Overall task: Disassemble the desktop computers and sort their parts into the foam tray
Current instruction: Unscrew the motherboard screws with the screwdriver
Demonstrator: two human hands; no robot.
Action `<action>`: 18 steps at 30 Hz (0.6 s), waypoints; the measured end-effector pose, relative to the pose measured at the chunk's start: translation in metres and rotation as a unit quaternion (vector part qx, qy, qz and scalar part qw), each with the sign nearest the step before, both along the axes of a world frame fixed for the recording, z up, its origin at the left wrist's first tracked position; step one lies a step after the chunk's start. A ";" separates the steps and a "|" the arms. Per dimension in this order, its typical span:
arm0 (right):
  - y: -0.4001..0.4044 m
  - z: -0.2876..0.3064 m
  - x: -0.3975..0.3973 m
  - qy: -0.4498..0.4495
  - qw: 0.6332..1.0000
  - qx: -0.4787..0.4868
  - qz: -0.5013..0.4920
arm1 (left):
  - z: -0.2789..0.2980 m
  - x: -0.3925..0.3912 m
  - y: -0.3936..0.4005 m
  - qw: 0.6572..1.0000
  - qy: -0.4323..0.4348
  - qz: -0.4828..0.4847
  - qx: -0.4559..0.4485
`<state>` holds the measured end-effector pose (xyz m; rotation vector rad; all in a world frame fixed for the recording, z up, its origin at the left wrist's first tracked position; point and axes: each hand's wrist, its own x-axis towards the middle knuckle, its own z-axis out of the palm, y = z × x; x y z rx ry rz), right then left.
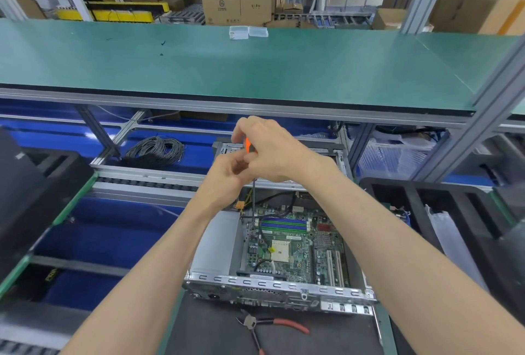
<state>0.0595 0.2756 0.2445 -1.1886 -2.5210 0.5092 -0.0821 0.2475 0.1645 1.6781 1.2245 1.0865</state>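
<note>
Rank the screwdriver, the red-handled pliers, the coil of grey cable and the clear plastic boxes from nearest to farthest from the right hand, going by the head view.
From the right hand:
1. Screwdriver, gripped in that hand, above the motherboard.
2. Coil of grey cable, to the left on the lower shelf.
3. Red-handled pliers, in front of the case, nearest the person.
4. Clear plastic boxes, at the far edge of the green shelf.

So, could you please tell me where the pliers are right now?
The pliers lie at the bottom centre of the head view, on the dark mat just in front of the open computer case.
</note>
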 end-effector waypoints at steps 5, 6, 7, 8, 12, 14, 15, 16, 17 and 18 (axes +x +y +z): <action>-0.005 -0.001 -0.002 -0.037 0.995 0.082 -0.035 | 0.004 0.004 0.000 0.995 -0.011 0.091 0.025; -0.006 -0.004 -0.006 -0.062 0.988 0.122 -0.068 | 0.004 0.006 0.000 0.993 -0.013 0.115 0.022; -0.006 -0.008 -0.009 -0.080 0.982 0.148 -0.090 | 0.003 0.007 0.000 0.991 -0.012 0.128 0.024; -0.004 -0.012 -0.011 -0.084 0.979 0.156 -0.099 | 0.001 0.009 0.000 0.991 -0.011 0.128 0.029; 0.004 -0.014 -0.009 -0.049 0.995 0.075 -0.045 | 0.000 0.003 0.001 0.998 -0.007 0.062 0.020; 0.006 -0.008 -0.004 -0.026 0.999 0.035 -0.012 | 0.000 -0.003 0.002 1.000 -0.012 0.018 0.009; 0.006 -0.004 -0.002 -0.017 1.000 0.024 0.000 | 0.000 -0.004 0.002 1.000 -0.013 0.007 0.006; 0.006 -0.002 0.000 -0.013 1.000 0.019 0.007 | 0.001 -0.004 0.002 1.000 -0.013 0.004 0.006; 0.005 -0.001 0.001 -0.011 1.000 0.019 0.009 | 0.002 -0.003 0.002 1.000 -0.012 0.007 0.008; 0.004 0.000 0.001 -0.012 1.000 0.029 0.004 | 0.003 -0.002 0.001 1.000 -0.008 0.019 0.014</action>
